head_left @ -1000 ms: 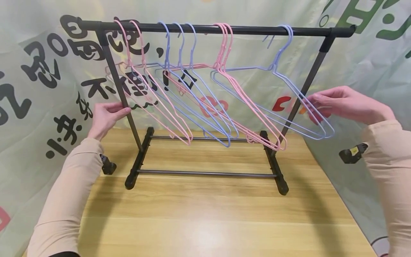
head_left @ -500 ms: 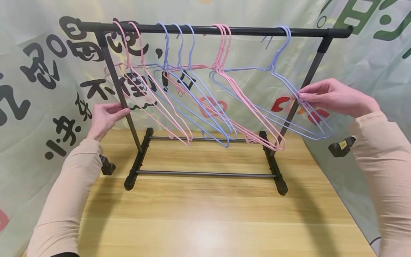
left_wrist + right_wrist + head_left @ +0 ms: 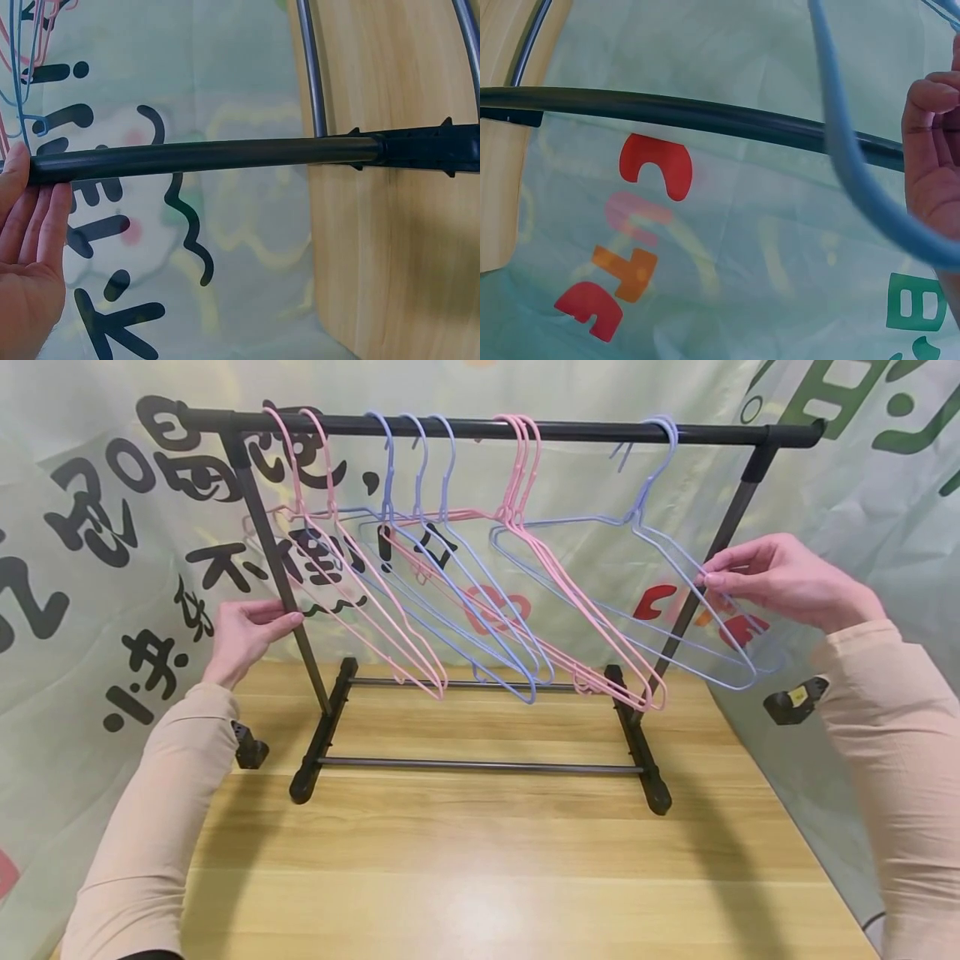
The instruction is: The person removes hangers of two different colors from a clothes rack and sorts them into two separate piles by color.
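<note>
Pale green cloth (image 3: 585, 477) with black lettering (image 3: 135, 318) behind a wood-grain tabletop (image 3: 480, 835).

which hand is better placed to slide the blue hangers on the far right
Right, most likely: the right hand appears to pinch one of those blue hangers, while the left hand grips the left post, away from them.

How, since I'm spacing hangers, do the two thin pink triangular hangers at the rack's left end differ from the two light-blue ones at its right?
The pink hangers hook on spaced apart; the light-blue hangers hook on close together. The right hand pinches one light-blue hanger; the pink hangers hang unheld. Both pairs hang from the black bar.
</note>
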The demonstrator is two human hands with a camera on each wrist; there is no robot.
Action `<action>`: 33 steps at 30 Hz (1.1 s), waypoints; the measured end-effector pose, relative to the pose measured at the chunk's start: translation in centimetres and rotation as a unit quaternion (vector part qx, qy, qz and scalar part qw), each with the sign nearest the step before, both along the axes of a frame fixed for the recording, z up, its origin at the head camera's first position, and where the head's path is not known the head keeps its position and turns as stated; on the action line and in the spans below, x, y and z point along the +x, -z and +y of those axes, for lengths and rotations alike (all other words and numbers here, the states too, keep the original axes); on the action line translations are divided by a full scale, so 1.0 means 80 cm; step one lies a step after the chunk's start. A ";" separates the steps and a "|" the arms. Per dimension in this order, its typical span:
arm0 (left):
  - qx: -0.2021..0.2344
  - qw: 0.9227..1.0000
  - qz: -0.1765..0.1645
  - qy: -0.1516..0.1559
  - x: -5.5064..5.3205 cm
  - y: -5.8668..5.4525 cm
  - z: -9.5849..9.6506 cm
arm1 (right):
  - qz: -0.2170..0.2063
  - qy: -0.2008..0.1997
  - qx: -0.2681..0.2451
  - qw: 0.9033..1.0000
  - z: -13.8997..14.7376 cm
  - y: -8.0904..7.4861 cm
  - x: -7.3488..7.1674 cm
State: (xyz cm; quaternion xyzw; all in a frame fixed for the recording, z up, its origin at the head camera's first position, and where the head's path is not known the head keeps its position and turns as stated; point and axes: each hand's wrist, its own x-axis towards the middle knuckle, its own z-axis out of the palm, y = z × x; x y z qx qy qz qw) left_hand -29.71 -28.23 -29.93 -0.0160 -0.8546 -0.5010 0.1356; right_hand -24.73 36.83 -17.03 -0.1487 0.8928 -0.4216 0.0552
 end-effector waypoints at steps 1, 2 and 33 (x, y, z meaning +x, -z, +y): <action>0.001 1.000 0.001 0.001 0.000 0.000 0.000 | 0.004 0.007 0.001 1.000 0.000 0.000 0.001; 0.003 1.000 0.001 0.003 0.000 0.000 0.000 | 0.008 0.013 0.002 1.000 0.000 -0.001 0.002; 0.006 1.000 0.000 0.007 0.000 -0.001 -0.002 | 0.050 0.071 0.004 0.996 0.029 -0.017 0.018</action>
